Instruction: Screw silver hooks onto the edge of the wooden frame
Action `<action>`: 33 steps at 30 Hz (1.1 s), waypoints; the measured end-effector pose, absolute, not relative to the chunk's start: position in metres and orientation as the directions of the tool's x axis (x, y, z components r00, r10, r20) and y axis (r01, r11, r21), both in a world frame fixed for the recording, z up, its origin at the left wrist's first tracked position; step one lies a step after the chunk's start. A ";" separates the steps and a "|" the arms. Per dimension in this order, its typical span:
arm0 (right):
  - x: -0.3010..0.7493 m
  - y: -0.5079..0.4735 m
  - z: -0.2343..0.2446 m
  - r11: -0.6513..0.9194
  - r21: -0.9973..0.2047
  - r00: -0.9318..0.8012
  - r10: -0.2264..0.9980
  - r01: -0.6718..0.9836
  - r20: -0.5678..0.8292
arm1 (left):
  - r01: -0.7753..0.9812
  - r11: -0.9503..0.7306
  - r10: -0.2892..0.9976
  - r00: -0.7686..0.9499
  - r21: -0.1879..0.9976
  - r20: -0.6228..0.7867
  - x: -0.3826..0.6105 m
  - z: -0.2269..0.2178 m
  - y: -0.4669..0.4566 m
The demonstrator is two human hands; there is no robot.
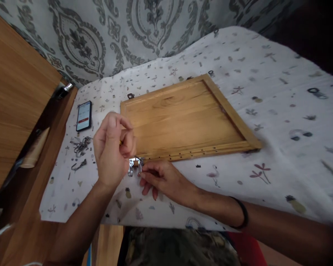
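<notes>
My left hand (113,142) is raised over the near left corner of a wooden framed panel (180,118). Its fingers are curled closed round something with a small bit of yellow (121,142) showing; the rest is hidden. Below it, a shiny metal hook fitting (131,170) sits at the panel's near edge. My right hand (166,181), with a black band on the wrist, pinches the fitting's right side between thumb and fingers. Several small dark holes run along that edge, right of the fitting. The panel lies flat on a patterned white cloth (266,103).
A phone (84,116) with a lit screen lies to the left. Nearer me are a pile of metal hooks (81,145) and a loose hook piece (79,165). A dark ring (130,96) shows at the panel's far edge. A wooden board (16,74) rises at far left.
</notes>
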State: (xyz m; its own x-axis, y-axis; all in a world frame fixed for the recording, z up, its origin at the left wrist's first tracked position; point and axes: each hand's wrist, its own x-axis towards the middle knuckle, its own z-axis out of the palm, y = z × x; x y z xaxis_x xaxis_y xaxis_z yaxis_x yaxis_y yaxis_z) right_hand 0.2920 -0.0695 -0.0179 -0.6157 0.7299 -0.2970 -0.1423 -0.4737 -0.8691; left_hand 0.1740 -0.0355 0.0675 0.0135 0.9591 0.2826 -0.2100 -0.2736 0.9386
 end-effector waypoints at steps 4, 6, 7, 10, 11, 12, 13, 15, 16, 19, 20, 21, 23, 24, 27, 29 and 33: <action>0.292 -0.070 -0.020 -0.466 -0.872 -0.624 0.728 -0.148 -0.282 | -0.225 -0.166 0.950 0.223 0.960 0.217 0.165 0.070 -0.025; 0.292 -0.070 -0.020 -0.464 -0.873 -0.623 0.730 -0.150 -0.281 | -0.218 -0.134 0.934 0.297 0.967 0.197 0.161 0.071 -0.023; 0.292 -0.070 -0.020 -0.461 -0.875 -0.621 0.733 -0.151 -0.279 | -0.223 -0.130 0.922 0.331 0.966 0.200 0.160 0.072 -0.022; 0.292 -0.070 -0.019 -0.448 -0.882 -0.621 0.736 -0.146 -0.271 | -0.251 -0.143 0.883 0.404 0.957 0.238 0.159 0.071 -0.025; 0.292 -0.070 -0.019 -0.444 -0.885 -0.621 0.735 -0.140 -0.271 | -0.256 -0.150 0.879 0.407 0.955 0.247 0.160 0.071 -0.026; 0.292 -0.069 -0.019 -0.442 -0.887 -0.620 0.736 -0.135 -0.272 | -0.256 -0.161 0.884 0.392 0.953 0.255 0.161 0.071 -0.028; 0.292 -0.069 -0.019 -0.441 -0.888 -0.620 0.735 -0.132 -0.274 | -0.252 -0.176 0.897 0.357 0.952 0.260 0.161 0.071 -0.030; 0.292 -0.069 -0.020 -0.445 -0.886 -0.621 0.734 -0.133 -0.275 | -0.241 -0.205 0.931 0.251 0.949 0.265 0.162 0.074 -0.034; 0.292 -0.069 -0.020 -0.448 -0.884 -0.621 0.734 -0.137 -0.276 | -0.238 -0.215 0.944 0.199 0.947 0.264 0.162 0.075 -0.036; 0.292 -0.070 -0.019 -0.453 -0.882 -0.614 0.736 -0.134 -0.285 | -0.237 -0.220 0.959 0.127 0.946 0.255 0.162 0.079 -0.043; 0.292 -0.070 -0.019 -0.452 -0.883 -0.611 0.737 -0.127 -0.289 | -0.238 -0.218 0.959 0.130 0.946 0.254 0.162 0.080 -0.046; 0.292 -0.070 -0.018 -0.449 -0.886 -0.611 0.736 -0.119 -0.291 | -0.237 -0.219 0.957 0.136 0.946 0.256 0.162 0.080 -0.048; 0.292 -0.070 -0.017 -0.444 -0.889 -0.615 0.733 -0.110 -0.290 | -0.229 -0.231 0.953 0.140 0.946 0.267 0.163 0.079 -0.050; 0.292 -0.070 -0.017 -0.443 -0.889 -0.620 0.731 -0.112 -0.286 | -0.223 -0.243 0.951 0.138 0.944 0.278 0.163 0.078 -0.051; 0.293 -0.069 -0.017 -0.445 -0.886 -0.625 0.730 -0.130 -0.275 | -0.222 -0.298 0.931 0.149 0.929 0.334 0.163 0.076 -0.050; 0.293 -0.069 -0.017 -0.451 -0.884 -0.620 0.731 -0.125 -0.285 | -0.238 -0.316 0.920 0.161 0.918 0.358 0.163 0.074 -0.048; 0.293 -0.069 -0.014 -0.468 -0.879 -0.605 0.726 -0.087 -0.327 | -0.259 -0.297 0.921 0.176 0.919 0.347 0.163 0.071 -0.047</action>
